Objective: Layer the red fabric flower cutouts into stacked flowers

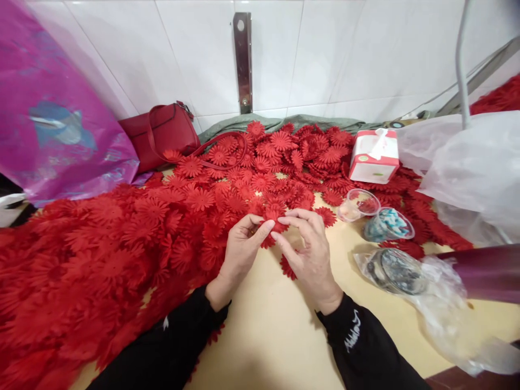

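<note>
My left hand (239, 252) and my right hand (309, 249) meet over a pale yellow tabletop (280, 330), both pinching one red fabric flower (273, 216) between thumbs and fingertips. Both wrists wear black sleeves. A big heap of the same red fabric flowers (134, 238) covers the table to the left and behind my hands. One loose red flower (286, 267) lies under my right hand.
A red handbag (162, 132) and a pink plastic bag (52, 108) stand at the back left against a white tiled wall. On the right are a tissue box (374, 157), two small clear cups (359, 205) (388, 225), a wrapped tape roll (396, 270) and white plastic bags (475, 168).
</note>
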The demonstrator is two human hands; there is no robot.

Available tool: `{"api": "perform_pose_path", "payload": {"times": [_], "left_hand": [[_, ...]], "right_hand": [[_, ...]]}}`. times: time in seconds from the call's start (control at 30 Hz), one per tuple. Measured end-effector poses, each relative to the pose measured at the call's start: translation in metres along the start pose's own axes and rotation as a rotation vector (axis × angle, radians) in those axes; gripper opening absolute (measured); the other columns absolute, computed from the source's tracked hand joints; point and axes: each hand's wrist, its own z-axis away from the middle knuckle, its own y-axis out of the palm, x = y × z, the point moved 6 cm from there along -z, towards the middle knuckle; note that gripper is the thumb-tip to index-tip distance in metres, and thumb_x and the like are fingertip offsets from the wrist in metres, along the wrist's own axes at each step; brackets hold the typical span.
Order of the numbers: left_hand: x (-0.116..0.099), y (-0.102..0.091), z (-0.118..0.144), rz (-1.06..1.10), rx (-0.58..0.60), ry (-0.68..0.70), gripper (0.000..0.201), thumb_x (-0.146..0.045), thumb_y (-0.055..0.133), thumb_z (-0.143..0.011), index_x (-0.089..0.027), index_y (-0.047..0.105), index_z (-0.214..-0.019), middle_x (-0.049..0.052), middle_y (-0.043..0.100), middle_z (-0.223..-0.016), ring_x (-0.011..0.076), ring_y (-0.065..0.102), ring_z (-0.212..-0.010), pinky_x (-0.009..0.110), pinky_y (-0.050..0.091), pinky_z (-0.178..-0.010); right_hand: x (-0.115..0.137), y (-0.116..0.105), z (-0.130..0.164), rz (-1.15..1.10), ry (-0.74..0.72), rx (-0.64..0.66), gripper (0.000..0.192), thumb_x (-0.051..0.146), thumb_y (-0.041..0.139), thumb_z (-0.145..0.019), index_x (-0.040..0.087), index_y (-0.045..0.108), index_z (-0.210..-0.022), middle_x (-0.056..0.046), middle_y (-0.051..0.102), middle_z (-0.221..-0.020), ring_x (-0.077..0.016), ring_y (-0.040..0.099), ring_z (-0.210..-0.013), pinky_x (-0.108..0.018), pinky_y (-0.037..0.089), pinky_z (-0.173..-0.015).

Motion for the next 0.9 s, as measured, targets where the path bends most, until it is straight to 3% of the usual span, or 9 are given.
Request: {"api": "perform_pose_path", "payload": {"times": [0.13, 0.3, 0.4, 0.53, 0.67, 0.77, 0.9], "left_hand": [[0.005, -0.002, 0.0, 0.046, 0.003, -0.033, 0.037, -0.044, 0.092, -0.07, -0.019, 0.065, -0.072, -0.004, 0.061, -0.07, 0.0086, 0.053, -0.065, 0.021, 0.047, -0.066], [0.006, 0.0, 0.001, 0.025, 0.104, -0.066, 0.031, -0.046, 0.089, -0.075, -0.019, 0.075, -0.08, -0.002, 0.068, -0.076, 0.0101, 0.055, -0.07, 0.023, 0.049, -0.074], [0.006, 0.001, 0.002, -0.023, 0.138, -0.049, 0.029, -0.047, 0.085, -0.081, -0.019, 0.078, -0.083, -0.001, 0.069, -0.079, 0.0111, 0.056, -0.072, 0.024, 0.048, -0.077], [0.005, -0.001, 0.002, -0.044, 0.083, -0.021, 0.028, -0.047, 0.081, -0.085, -0.019, 0.076, -0.082, -0.001, 0.066, -0.078, 0.0111, 0.054, -0.072, 0.024, 0.046, -0.075], [0.0, 0.002, 0.004, -0.102, 0.067, 0.003, 0.031, -0.049, 0.08, -0.085, -0.018, 0.074, -0.083, 0.0, 0.066, -0.079, 0.0123, 0.053, -0.073, 0.024, 0.046, -0.072], [-0.002, 0.0, 0.005, -0.076, 0.043, 0.022, 0.034, -0.05, 0.08, -0.085, -0.018, 0.071, -0.08, -0.002, 0.062, -0.075, 0.011, 0.05, -0.069, 0.023, 0.044, -0.068], [0.005, -0.008, 0.0, 0.061, -0.044, -0.001, 0.032, -0.048, 0.08, -0.086, -0.018, 0.068, -0.081, -0.003, 0.058, -0.077, 0.0088, 0.049, -0.069, 0.02, 0.043, -0.067]], "right_hand": [[-0.007, 0.004, 0.002, -0.119, 0.106, 0.045, 0.006, 0.025, 0.072, -0.096, 0.027, 0.074, -0.101, -0.006, 0.07, -0.111, -0.0237, 0.064, -0.112, -0.044, 0.052, -0.101], [-0.014, 0.004, 0.0, -0.271, 0.209, 0.055, 0.008, 0.024, 0.064, -0.099, 0.024, 0.07, -0.094, -0.004, 0.071, -0.101, -0.0211, 0.067, -0.103, -0.039, 0.051, -0.097], [-0.025, 0.001, 0.0, -0.368, 0.366, 0.016, 0.008, 0.03, 0.065, -0.098, 0.023, 0.066, -0.093, -0.002, 0.067, -0.093, -0.019, 0.064, -0.091, -0.034, 0.05, -0.087], [-0.038, 0.002, 0.004, -0.51, 0.559, -0.06, 0.017, 0.038, 0.067, -0.096, 0.022, 0.062, -0.09, 0.001, 0.061, -0.085, -0.0154, 0.056, -0.077, -0.029, 0.045, -0.074], [-0.045, 0.003, 0.008, -0.573, 0.574, -0.169, 0.019, 0.04, 0.067, -0.095, 0.023, 0.061, -0.092, -0.001, 0.065, -0.094, -0.0164, 0.059, -0.086, -0.03, 0.046, -0.081], [-0.058, 0.0, 0.009, -0.594, 0.571, -0.26, 0.018, 0.038, 0.067, -0.095, 0.023, 0.057, -0.091, 0.001, 0.063, -0.09, -0.0156, 0.06, -0.083, -0.03, 0.047, -0.081], [-0.072, -0.014, 0.006, -0.449, 0.522, -0.372, 0.018, 0.037, 0.068, -0.095, 0.023, 0.057, -0.091, 0.002, 0.06, -0.085, -0.015, 0.058, -0.078, -0.031, 0.049, -0.079]]}}
